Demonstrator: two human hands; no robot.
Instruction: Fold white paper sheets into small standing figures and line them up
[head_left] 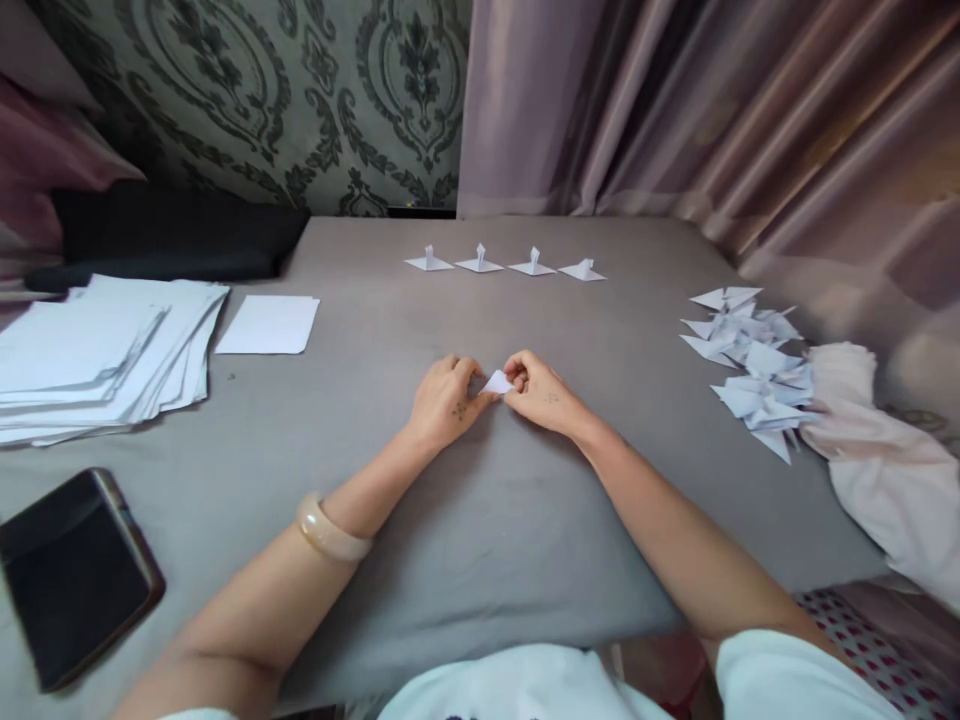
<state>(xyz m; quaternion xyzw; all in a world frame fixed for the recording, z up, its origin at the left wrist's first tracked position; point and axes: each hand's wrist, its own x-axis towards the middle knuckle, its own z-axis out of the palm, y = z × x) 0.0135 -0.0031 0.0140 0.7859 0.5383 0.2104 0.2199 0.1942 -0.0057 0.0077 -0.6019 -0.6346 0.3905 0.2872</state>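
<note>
folded paper (pixel 496 382) held by left hand (pixel 444 400), right hand (pixel 544 395); skin marks (pixel 459 410) illegible

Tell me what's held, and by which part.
A small white folded-paper piece: the left hand pinches its left end, the right hand its right end.

Over at 11 o'clock I see the wall (pixel 322 110), papered in gray-green with dark, leafy medallions and scrolls. A mauve curtain (pixel 536 100) hangs in folds from 12 round to 2 o'clock, its sheen turning warm and brownish toward 2. At 10 o'clock there's some pinkish drapery (pixel 37 150). A gray cloth (pixel 360 280) covers the table in soft, fairly even light. Down at 4 o'clock, below the table's edge, a pale surface (pixel 870 635) shows dark red shapes.
</note>
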